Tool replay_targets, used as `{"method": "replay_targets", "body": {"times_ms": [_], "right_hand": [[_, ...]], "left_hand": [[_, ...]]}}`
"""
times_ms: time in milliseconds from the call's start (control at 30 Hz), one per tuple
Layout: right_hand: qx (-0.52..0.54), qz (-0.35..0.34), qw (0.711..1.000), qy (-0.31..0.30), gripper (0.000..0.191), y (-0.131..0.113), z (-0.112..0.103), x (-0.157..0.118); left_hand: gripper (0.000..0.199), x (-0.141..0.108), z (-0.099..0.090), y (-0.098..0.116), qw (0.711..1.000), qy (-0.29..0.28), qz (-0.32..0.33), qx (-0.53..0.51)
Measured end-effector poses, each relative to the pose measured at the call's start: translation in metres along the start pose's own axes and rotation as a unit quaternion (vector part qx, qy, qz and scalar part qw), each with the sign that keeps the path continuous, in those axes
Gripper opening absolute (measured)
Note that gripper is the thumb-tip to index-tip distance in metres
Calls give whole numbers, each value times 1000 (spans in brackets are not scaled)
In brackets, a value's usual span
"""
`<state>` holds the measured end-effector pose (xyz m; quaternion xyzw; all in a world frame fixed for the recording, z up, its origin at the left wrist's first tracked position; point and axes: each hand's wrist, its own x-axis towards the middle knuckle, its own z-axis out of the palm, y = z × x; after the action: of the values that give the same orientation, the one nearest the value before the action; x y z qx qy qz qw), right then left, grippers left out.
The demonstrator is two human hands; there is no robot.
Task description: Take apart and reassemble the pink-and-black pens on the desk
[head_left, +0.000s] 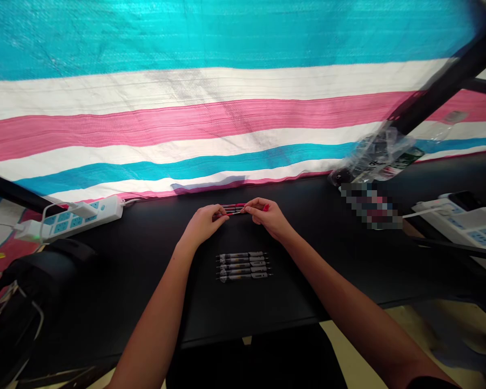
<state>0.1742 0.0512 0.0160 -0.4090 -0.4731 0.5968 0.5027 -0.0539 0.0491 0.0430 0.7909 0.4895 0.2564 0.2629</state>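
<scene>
In the head view, slim red-and-clear plastic pens [234,207] lie beyond black-and-clear ones [243,266], the right hand [269,217] pinching one, the left hand's [204,222] fingers curled alongside (grip indeterminate); presumably light, stiff and roll-prone, they favour mid-barrel holds.

The red pens [234,208] lie near the centre of the frame, side by side and pointing left to right, with red and pale stretches showing along their slim bodies; both ends of the group are partly covered, so their exact number cannot be told, and one red tip sticks out farther right. Just below the centre, the black pens [243,265] form a neat stack of five near-parallel rows, all lying flat and roughly level, with clear, dark-filled barrels, greyish sections towards the right and thin dark points at the ends.
</scene>
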Motion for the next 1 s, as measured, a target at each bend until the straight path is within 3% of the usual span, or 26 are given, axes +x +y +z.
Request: {"method": "replay_targets", "body": {"times_ms": [467, 1000], "right_hand": [[4, 11, 1000, 8, 35, 0, 0, 1], [3, -2, 1000, -12, 29, -2, 1, -2]], "left_hand": [[19, 1, 1, -2, 1000, -8, 10, 4], [6, 1, 0, -3, 999, 25, 35, 13]]}}
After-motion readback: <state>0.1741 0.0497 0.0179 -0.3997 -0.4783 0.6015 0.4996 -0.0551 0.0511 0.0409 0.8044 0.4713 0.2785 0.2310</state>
